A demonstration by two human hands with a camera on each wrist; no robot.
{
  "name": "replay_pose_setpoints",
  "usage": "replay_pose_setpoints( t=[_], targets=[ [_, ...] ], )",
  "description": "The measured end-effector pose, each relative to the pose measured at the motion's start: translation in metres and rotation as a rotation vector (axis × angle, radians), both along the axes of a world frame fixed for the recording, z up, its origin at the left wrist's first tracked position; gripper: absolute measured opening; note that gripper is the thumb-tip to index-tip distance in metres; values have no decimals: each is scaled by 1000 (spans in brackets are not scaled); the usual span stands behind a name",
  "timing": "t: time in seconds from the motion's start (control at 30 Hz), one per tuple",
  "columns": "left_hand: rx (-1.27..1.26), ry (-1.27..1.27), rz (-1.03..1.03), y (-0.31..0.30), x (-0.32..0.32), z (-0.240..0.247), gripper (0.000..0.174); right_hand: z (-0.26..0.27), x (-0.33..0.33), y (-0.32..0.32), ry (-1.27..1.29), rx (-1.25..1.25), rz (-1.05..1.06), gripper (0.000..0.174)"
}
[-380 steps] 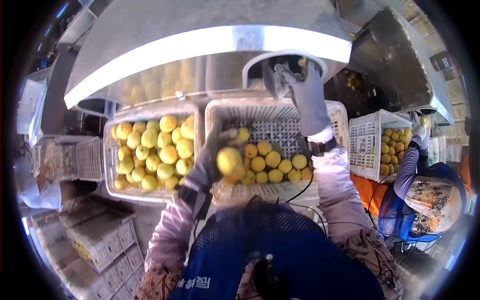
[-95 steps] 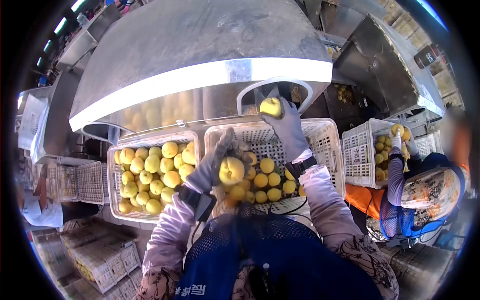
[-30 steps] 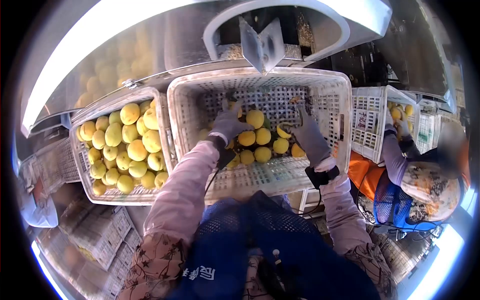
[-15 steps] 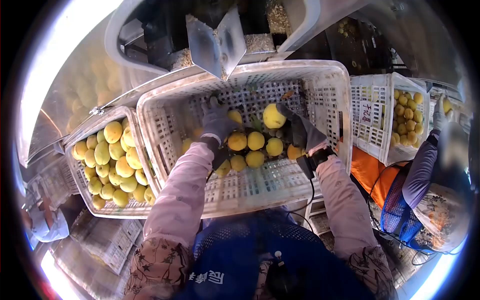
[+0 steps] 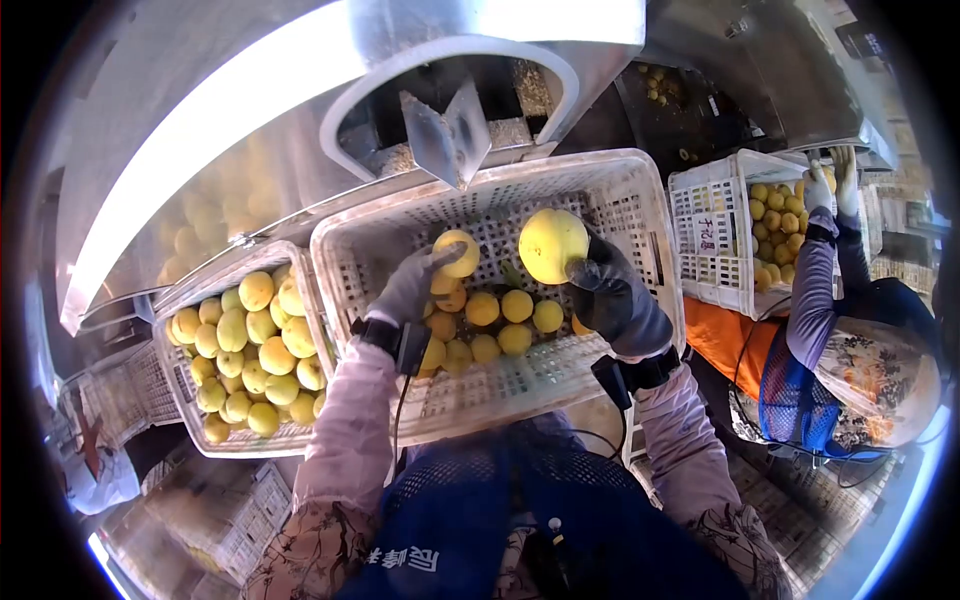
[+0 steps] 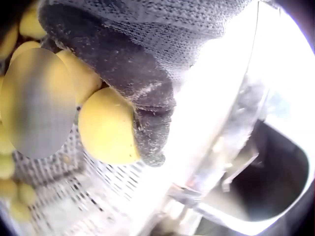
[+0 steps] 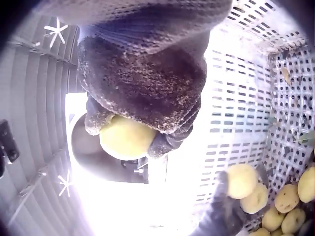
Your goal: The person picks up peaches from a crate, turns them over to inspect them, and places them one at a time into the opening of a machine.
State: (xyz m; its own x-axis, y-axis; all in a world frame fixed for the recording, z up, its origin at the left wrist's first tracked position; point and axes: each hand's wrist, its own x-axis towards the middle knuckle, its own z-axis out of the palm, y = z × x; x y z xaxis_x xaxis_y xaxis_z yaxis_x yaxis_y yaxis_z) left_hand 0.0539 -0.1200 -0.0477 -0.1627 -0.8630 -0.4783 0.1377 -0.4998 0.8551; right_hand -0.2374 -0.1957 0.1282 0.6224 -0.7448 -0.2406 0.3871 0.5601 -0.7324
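Right hand (image 5: 612, 298), gloved, fingers clamped round a big yellow fruit (image 5: 553, 245), raised above the middle crate (image 5: 520, 388). Left hand (image 5: 408, 288), gloved too, grips a smaller yellow fruit (image 5: 457, 254) just over the pile of fruit (image 5: 495, 322) lying in that crate. A metal chute opening (image 5: 445, 130) is overhead. A second crate (image 5: 225, 272) on the left is full, and another person (image 5: 800, 400) on the right reaches over a third crate (image 5: 690, 262).
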Motion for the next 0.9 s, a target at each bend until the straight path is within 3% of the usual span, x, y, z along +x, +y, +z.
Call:
replay_pose_setpoints(
  t=[0.03,0.07,0.13,0.2,0.27,0.3,0.33,0.37,0.4,0.43,0.47,0.5,0.53,0.6,0.63,0.73,0.8,0.83,0.87,0.9],
  targets=[
    [-431,-174,-124,10,8,12,58,1,1,0,52,-74,67,70],
    [-446,-186,-126,21,10,23,58,4,2,1,104,-151,133,68],
    [57,734,306,29,-9,135,60,25,13,9,115,-94,133,66],
    [-37,760,281,42,-7,173,62,37,33,19,268,-360,52,70],
    [-99,935,271,55,-2,195,66,46,51,27,310,-457,100,71],
    [-454,566,228,64,-7,199,71,49,63,36,352,-483,61,70],
    [-471,555,232,66,-1,204,71,52,72,41,395,-510,19,70],
    [-271,702,293,68,3,209,73,45,70,42,320,-303,41,70],
    [-65,845,351,71,7,213,74,54,68,43,313,-314,48,70],
    [-32,886,397,72,11,214,77,69,67,43,327,-292,95,71],
    [-47,883,400,73,14,216,77,78,68,42,342,-270,142,72],
    [-69,844,394,72,16,226,78,82,71,41,514,-595,152,71],
    [-87,805,389,72,17,235,80,82,73,39,509,-602,154,71],
    [-143,746,364,66,16,251,81,82,78,30,656,-892,247,73],
    [-191,691,342,64,16,255,82,106,85,37,699,-808,225,78],
    [-190,722,355,62,19,249,83,114,90,30,625,-730,216,76],
    [-196,748,364,61,23,242,83,104,103,19,619,-840,-4,74],
    [-188,773,380,62,23,240,83,103,109,11,601,-777,-112,71],
    [-135,778,420,66,23,240,84,104,115,0,819,-917,-188,70],
    [-222,522,359,72,23,229,85,82,121,-18,874,-929,-186,70]
  ],
)
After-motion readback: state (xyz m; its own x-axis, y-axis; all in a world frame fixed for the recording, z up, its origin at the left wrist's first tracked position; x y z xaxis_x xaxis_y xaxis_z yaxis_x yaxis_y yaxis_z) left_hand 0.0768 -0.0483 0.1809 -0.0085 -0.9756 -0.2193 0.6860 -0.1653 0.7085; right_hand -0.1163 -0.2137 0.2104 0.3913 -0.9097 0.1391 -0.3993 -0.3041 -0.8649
